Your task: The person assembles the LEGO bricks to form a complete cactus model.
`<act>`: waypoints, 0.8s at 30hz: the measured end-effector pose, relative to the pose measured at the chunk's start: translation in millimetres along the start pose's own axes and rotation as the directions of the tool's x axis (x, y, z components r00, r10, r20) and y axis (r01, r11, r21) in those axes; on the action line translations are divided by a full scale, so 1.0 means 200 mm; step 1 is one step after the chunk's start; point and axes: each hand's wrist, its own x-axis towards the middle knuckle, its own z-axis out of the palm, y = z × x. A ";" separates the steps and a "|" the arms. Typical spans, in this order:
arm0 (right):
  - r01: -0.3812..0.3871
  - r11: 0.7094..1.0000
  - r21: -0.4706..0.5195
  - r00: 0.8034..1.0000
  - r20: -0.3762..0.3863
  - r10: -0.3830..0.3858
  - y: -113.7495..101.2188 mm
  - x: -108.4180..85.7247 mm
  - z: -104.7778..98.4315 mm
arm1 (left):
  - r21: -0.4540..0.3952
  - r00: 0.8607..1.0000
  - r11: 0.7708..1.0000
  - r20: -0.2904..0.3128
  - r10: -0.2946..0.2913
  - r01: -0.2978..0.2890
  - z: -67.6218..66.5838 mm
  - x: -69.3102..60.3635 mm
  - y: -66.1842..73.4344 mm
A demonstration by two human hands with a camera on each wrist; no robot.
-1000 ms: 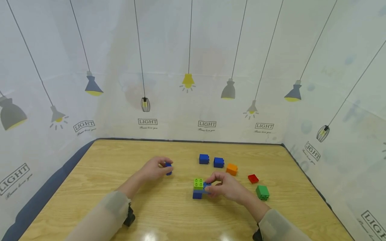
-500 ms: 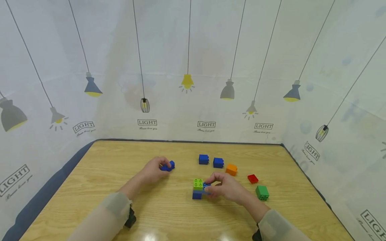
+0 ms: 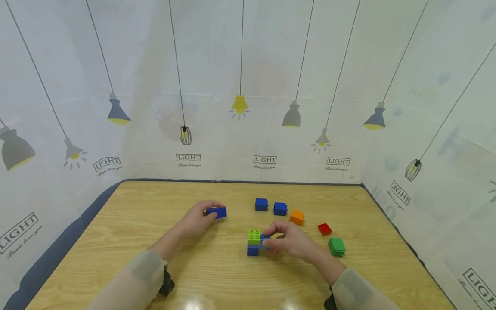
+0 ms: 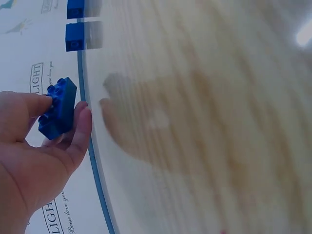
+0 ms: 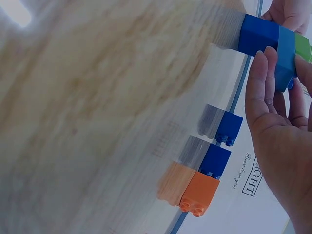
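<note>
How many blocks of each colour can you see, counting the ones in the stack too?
Dark blue: 4 (far block, block beside the orange one, left hand's block, stack's bottom block)
Lighter blue: 1 (middle piece)
Lime: 1 (top block)
Orange: 1 (orange block)
Red: 1 (red piece)
Green: 1 (green block)
Total: 9

We get soft, even light, with white glare on the table (image 3: 217,275) (our wrist views look hazier).
</note>
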 end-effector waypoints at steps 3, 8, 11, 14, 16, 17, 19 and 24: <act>0.001 1.000 0.002 1.000 0.004 -0.001 0.00 0.00 0.00 | -0.107 1.000 0.994 0.011 -0.017 0.019 0.01 -0.01 0.03; -0.003 1.000 0.000 1.000 0.000 0.003 0.00 0.00 0.00 | -0.289 0.997 0.955 0.057 -0.057 0.071 0.04 -0.03 0.09; 0.000 1.000 0.001 1.000 0.001 0.000 0.00 0.00 0.00 | -0.311 0.997 0.948 0.064 -0.052 0.070 0.06 -0.04 0.12; 0.005 1.000 0.004 1.000 0.004 -0.005 0.00 0.00 0.00 | -0.302 0.997 0.951 0.066 -0.044 0.062 0.07 -0.04 0.13; 0.004 1.000 0.005 1.000 0.005 -0.004 0.00 0.00 0.00 | -0.295 0.997 0.954 0.070 -0.029 0.048 0.07 -0.05 0.14; 0.004 1.000 0.005 1.000 0.005 -0.004 0.00 0.00 0.00 | -0.291 0.997 0.956 0.072 -0.022 0.042 0.07 -0.05 0.15; 0.003 1.000 0.005 1.000 0.005 -0.003 0.00 0.00 0.00 | -0.298 0.997 0.954 0.078 -0.011 0.034 0.08 -0.06 0.17; 0.003 1.000 0.009 1.000 0.005 -0.003 0.00 0.01 0.00 | -0.309 0.996 0.951 0.089 0.013 0.016 0.10 -0.07 0.20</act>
